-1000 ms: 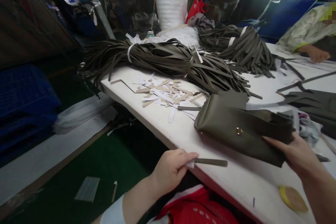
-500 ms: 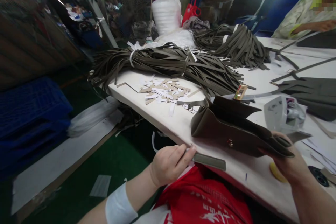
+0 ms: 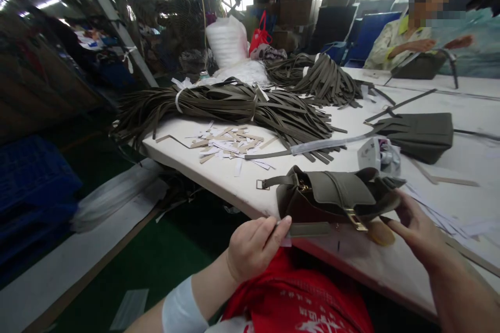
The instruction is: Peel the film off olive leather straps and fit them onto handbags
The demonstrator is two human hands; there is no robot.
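A dark olive handbag (image 3: 339, 192) lies near the table's front edge, its flap folded over the top and a gold clasp (image 3: 356, 220) hanging at the front. My right hand (image 3: 416, 223) grips the bag's right end, the thumb in front. A short side strap with a metal buckle (image 3: 263, 184) sticks out from the bag's left end. Pinched in my left hand (image 3: 258, 244) is a flat olive strap (image 3: 310, 229), its free end pointing right along the table edge, just below the bag. What lies inside the left fist is hidden.
Bundled olive straps (image 3: 219, 101) and paper scraps (image 3: 230, 145) cover the table's left part. Another olive bag (image 3: 420, 135) and a clear plastic packet (image 3: 378, 155) lie to the right. Across the table a co-worker (image 3: 402, 44) handles a bag. A yellow round object (image 3: 380, 233) sits near my right hand.
The bag's flap has come down over its opening, bringing the gold clasp to the front. My view has shifted to the right. The left hand keeps its pinch on the strap.
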